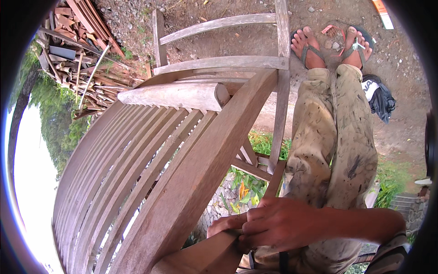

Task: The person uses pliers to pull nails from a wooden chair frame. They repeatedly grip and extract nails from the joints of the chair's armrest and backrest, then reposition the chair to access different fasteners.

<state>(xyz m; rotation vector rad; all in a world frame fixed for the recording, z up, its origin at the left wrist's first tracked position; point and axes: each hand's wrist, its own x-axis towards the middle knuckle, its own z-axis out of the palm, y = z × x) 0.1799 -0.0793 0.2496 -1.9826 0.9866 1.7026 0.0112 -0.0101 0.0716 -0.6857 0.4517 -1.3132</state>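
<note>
My right hand is closed, its fingers curled down over the end of a tan, smooth-sided piece near the lower edge. I cannot tell what that piece is. My left hand shows only partly, its bent fingers pressed close against the right hand. What lies between the two hands is hidden. Just left of them stands a weathered wooden slatted chair, its broad side rail running diagonally past my hands. A rounded wooden bar lies across the top of the slats.
My legs and sandalled feet are to the right of the chair frame. A black plastic bag lies on the dirt beside them. Scrap wood is heaped at the far left. Plants show below the frame.
</note>
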